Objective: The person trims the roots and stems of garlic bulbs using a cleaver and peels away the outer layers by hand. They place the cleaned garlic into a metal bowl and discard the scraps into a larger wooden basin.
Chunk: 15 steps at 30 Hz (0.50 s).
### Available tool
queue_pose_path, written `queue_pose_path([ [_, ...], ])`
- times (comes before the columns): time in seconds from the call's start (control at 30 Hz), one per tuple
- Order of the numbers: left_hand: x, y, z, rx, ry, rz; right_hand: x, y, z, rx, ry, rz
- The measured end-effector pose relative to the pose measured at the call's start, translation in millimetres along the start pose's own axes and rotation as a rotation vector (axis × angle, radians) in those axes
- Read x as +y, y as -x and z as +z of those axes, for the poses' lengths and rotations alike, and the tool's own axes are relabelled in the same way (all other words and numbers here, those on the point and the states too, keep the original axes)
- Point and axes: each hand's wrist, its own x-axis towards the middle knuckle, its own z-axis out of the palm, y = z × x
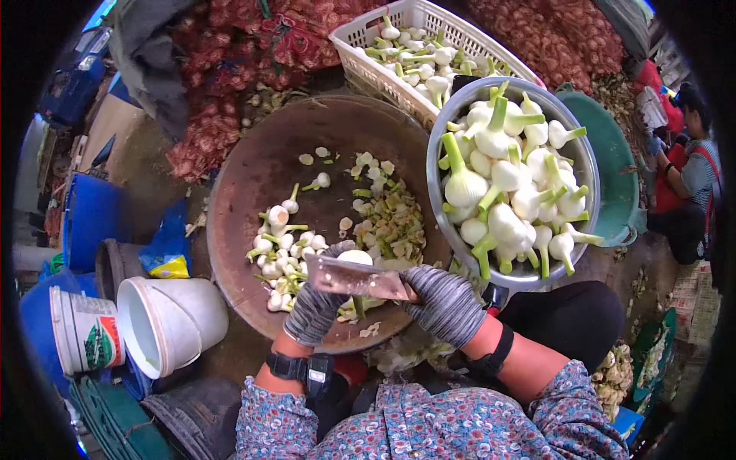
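My right hand (446,303), in a grey striped glove, is closed round the handle of a broad-bladed knife (360,279). The blade points left, across a white garlic bulb (356,257). Gloved too, my left hand (317,305) is closed on that bulb, whose green stem hangs below the blade; the blade hides part of the grip. Both hands are over the near side of a wide brown basin (253,165). Trimmed garlic bulbs (285,253) lie in it on the left, with a heap of cut scraps (395,222) on the right.
A metal bowl (435,165) piled with stemmed garlic stands at the right. Behind are a white crate (353,65) of garlic and red net sacks (222,100). White buckets (180,322) stand at the left, a green tub (617,169) at the right. Another person (698,169) sits far right.
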Motion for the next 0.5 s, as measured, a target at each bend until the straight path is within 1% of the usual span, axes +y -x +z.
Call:
queue_pose_path([
  [0.03, 19, 18, 6, 0.057, 0.173, -0.04, -5, 4, -2, 0.029, 0.029, -0.072],
  [0.1, 27, 44, 2, 0.028, 0.075, 0.014, -10, 11, -1, 0.02, 0.056, -0.174],
  [0.13, 30, 56, 5, 0.05, 0.245, -0.028, -12, 15, 0, 0.014, 0.07, -0.223],
  [0.17, 39, 65, 5, 0.06, -0.1, 0.026, -16, 18, 1, -0.018, 0.092, -0.249],
  [0.2, 49, 76, 10, 0.089, -0.047, -0.038, -21, 21, 1, -0.05, 0.116, -0.272],
  [0.27, 44, 91, 15, 0.17, -0.108, -0.012, -25, 28, 6, -0.095, 0.14, -0.302],
  [0.3, 51, 97, 18, 0.165, -0.044, -0.058, -26, 31, 9, -0.107, 0.138, -0.308],
  [0.4, 36, 110, 16, 0.172, -0.435, 0.175, -30, 38, 11, -0.128, 0.137, -0.311],
  [0.43, 34, 118, 20, 0.209, -0.227, 0.046, -30, 40, 12, -0.121, 0.133, -0.315],
  [0.5, 25, 127, 19, 0.13, -0.492, 0.082, -32, 43, 10, -0.105, 0.114, -0.32],
])
